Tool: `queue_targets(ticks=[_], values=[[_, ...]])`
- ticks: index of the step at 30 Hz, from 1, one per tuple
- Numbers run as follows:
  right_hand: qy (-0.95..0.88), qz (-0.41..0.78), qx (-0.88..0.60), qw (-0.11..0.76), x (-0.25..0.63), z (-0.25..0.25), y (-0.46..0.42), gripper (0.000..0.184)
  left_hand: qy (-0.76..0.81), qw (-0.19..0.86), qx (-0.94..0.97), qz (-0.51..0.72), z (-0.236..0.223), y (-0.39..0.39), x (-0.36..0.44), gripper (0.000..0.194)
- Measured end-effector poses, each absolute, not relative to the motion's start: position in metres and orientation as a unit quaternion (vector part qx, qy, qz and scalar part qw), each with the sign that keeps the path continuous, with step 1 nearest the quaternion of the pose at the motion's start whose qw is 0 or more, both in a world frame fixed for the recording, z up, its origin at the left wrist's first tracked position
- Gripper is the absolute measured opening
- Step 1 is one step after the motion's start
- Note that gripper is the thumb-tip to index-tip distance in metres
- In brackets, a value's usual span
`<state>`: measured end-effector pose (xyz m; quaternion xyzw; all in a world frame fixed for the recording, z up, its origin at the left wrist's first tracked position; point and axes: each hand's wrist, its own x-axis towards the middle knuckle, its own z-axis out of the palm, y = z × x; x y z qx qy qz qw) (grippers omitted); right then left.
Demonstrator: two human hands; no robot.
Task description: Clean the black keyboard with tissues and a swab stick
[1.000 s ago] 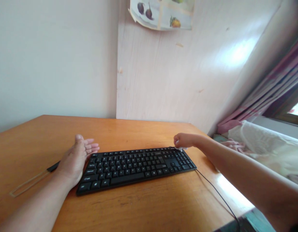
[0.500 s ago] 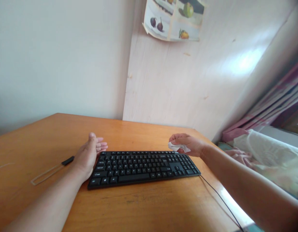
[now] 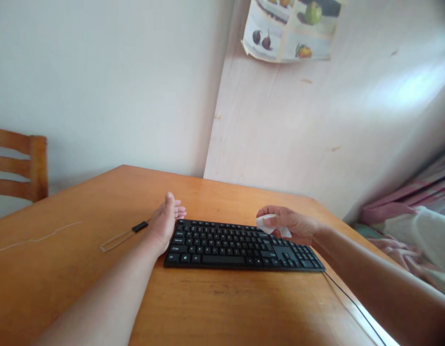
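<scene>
A black keyboard [image 3: 222, 244] lies flat on the wooden table, its cable running off from the right end. Against its left end rests my left hand [image 3: 165, 222], fingers stretched out and thumb up, holding nothing. My right hand [image 3: 296, 225] pinches a crumpled white tissue [image 3: 270, 224] over the back right part of the keyboard. The hand and tissue hide some of the keys there. Whether the tissue touches the keys I cannot tell.
Left of my left hand lies a small black piece with a pale loop [image 3: 139, 226]. A thin white string [image 3: 52, 234] lies farther left on the table [image 3: 215, 312]. A wooden chair [image 3: 38, 168] stands beyond, and bedding [image 3: 406, 245] lies at right.
The view has turned left, bringing the chair into sight. My right hand with the tissue has shifted slightly left along the keyboard. My left hand stays at the keyboard's left end.
</scene>
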<state>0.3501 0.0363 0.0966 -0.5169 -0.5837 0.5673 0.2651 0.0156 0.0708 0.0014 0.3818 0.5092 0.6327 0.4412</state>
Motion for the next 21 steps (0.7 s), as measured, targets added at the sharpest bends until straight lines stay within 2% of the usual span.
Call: queue_targets(ticks=[4,11,21], values=[[-0.634,0.508,-0.551,0.193,0.336,0.088,0.04,0.035,0.507,0.439,0.388,0.632,-0.003,0.073,0.015,0.083],[-0.686,0.471,-0.528,0.17,0.281,0.09,0.053,0.023,0.507,0.438,0.388,0.632,-0.002,0.07,0.016,0.086],[-0.805,0.384,-0.446,0.077,0.189,0.092,0.075,0.017,0.505,0.452,0.354,0.644,0.0,0.07,0.018,0.084]])
